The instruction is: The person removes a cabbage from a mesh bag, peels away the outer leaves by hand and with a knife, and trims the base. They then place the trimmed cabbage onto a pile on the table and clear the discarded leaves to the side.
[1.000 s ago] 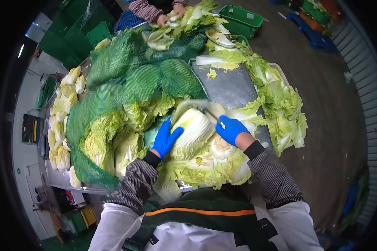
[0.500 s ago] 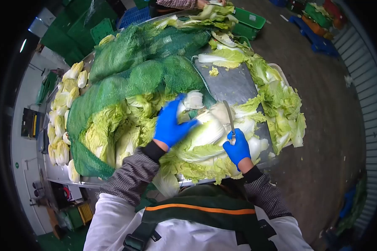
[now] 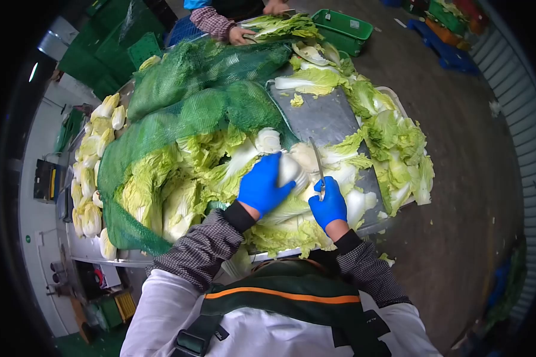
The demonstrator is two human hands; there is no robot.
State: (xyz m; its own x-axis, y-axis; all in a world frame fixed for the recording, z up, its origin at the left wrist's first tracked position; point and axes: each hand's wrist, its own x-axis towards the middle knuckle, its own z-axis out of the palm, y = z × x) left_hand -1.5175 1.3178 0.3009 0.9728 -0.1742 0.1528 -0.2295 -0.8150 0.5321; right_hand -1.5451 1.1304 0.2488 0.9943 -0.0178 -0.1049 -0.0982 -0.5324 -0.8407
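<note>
My blue-gloved left hand (image 3: 264,187) lies over the left side of a Chinese cabbage (image 3: 289,170), gripping it with the thumb stretched along it; the fingertips are partly hidden. A knife (image 3: 316,159) is held in my blue-gloved right hand (image 3: 329,206), its blade pointing up and away, just right of the cabbage's white base. Loose leaves (image 3: 292,233) lie under and in front of both hands. Beyond my left hand is a white cut cabbage base (image 3: 267,140). To the left, a green net sack (image 3: 190,116) spills more cabbages (image 3: 146,190).
Trimmed cabbages (image 3: 90,178) line the table's left edge. A heap of outer leaves (image 3: 393,143) covers the right side beside a grey board (image 3: 315,116). Across the table, another person's hand (image 3: 240,35) touches leaves near a green crate (image 3: 345,30).
My left hand has moved right and onto the cabbage. My right hand has shifted slightly left with the knife. The other person's hand and sleeve show more, further left.
</note>
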